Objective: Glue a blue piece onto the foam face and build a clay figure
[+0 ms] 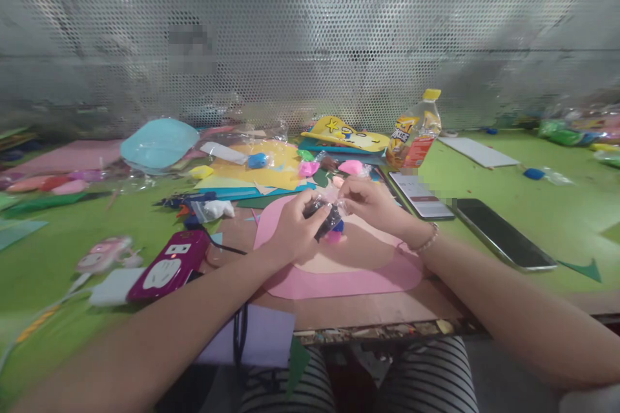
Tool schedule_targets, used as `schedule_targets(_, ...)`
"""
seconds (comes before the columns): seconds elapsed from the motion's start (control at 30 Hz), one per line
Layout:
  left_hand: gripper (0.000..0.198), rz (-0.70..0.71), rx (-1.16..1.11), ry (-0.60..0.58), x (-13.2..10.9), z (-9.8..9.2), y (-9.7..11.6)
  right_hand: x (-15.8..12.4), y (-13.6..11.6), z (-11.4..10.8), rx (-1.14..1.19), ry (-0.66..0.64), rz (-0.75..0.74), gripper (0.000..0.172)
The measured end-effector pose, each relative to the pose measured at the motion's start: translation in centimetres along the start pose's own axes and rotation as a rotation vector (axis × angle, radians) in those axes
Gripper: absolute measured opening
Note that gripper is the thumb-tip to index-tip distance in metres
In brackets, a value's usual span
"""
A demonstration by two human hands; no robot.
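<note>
My left hand (296, 224) is closed around a small black lump in clear plastic wrap (328, 222), which looks like a packet of modelling clay. The thumb lies over the packet's front. From the other side my right hand (371, 201) pinches the clear plastic at the packet's top end. Both hands are above a pink rounded sheet (300, 285) with a beige shape (371, 261) on it. Just behind the packet show a small blue piece (339, 227) and a bright pink piece (334, 237), partly hidden by it.
Right of my hands lie two phones, one lit (421, 195) and one dark (506, 233). Behind them stands a plastic bottle (415, 132). A magenta power bank (169, 266) with cables is at left. Coloured clay packets, paper and a light blue shape (159, 143) cover the back.
</note>
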State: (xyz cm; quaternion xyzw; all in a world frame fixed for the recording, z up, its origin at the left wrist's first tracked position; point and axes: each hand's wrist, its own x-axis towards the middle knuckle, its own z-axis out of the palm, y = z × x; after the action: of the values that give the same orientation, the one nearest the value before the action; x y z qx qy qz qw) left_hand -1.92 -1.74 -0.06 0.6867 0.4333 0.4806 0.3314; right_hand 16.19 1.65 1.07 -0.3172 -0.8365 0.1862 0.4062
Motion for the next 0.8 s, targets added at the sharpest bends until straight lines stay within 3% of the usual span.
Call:
schedule_targets(0.27,0.014,-0.069,-0.121,0.005,0.2,0.2,-0.2,0.1,0.1,-0.6,0.168,-0.099,-0.045,0.01)
schedule_targets(0.5,0.02,-0.244,-0.356,-0.057,-0.1,0.7,0.1,0.3,0.9,-1.0,0.203,-0.269,-0.119,0.014)
schedule_targets(0.8,0.018,-0.257,-0.296,-0.054,-0.2,0.8,-0.2,0.0,-0.6,-1.0,0.144,-0.498,-0.079,0.024)
